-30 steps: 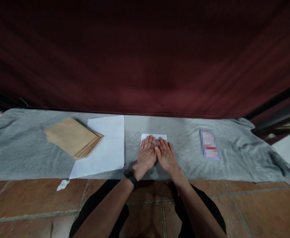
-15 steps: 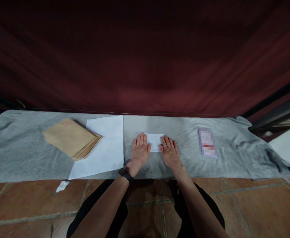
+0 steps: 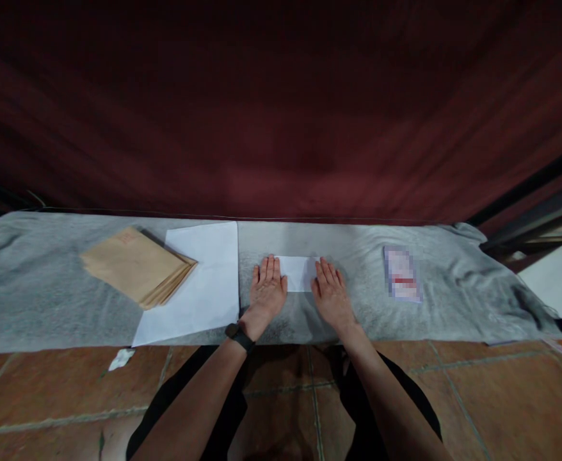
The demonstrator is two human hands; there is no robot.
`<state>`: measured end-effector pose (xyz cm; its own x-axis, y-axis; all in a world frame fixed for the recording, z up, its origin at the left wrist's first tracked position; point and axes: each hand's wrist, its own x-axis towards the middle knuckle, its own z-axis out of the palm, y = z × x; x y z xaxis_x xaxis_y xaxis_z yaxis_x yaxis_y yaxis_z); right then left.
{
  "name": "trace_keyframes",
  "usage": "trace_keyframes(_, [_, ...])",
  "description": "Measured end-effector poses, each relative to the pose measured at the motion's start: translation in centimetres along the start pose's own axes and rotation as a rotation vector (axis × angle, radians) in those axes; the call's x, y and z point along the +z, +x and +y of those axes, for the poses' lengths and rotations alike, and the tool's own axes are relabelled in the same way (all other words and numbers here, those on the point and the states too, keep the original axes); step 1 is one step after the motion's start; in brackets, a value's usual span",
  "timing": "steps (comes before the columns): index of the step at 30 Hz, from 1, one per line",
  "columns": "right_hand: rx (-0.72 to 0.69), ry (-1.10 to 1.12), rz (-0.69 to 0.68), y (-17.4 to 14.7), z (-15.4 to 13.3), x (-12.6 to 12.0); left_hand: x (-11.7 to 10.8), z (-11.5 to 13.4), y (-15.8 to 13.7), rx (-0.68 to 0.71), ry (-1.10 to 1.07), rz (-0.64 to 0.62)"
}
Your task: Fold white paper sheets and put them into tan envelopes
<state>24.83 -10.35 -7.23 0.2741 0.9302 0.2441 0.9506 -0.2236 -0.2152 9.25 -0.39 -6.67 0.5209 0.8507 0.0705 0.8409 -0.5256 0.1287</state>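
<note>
A small white piece of folded-looking paper (image 3: 299, 274) lies flat on the grey cloth (image 3: 281, 241), between and partly under my hands. My left hand (image 3: 267, 287) rests palm down on its left end, fingers stretched out and pointing away from me. On the right end lies my right hand (image 3: 331, 291), also flat, its fingers extended. Neither hand grips anything. The paper's two ends are hidden beneath the fingers and palms.
To the left, a stack of brown envelopes (image 3: 134, 266) overlaps larger white sheets (image 3: 208, 282). A blurred pinkish bundle (image 3: 402, 274) with a red band lies to the right. Beyond the cloth hangs a dark red curtain (image 3: 281, 141). A white scrap (image 3: 121, 359) is on the tiled floor.
My left hand has slid slightly left along the paper, so more of the white surface shows between my hands. My right hand has hardly moved and both stay flat.
</note>
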Motion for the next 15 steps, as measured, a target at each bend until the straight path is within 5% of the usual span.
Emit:
trace_keyframes(5, [-0.183, 0.059, -0.097, -1.1, -2.6, 0.0, -0.5, 0.0, -0.1, 0.012, 0.017, -0.019])
trace_keyframes(15, [-0.16, -0.019, -0.051, -2.4, -1.4, -0.1, -0.6, 0.2, -0.5, 0.02, -0.01, 0.034])
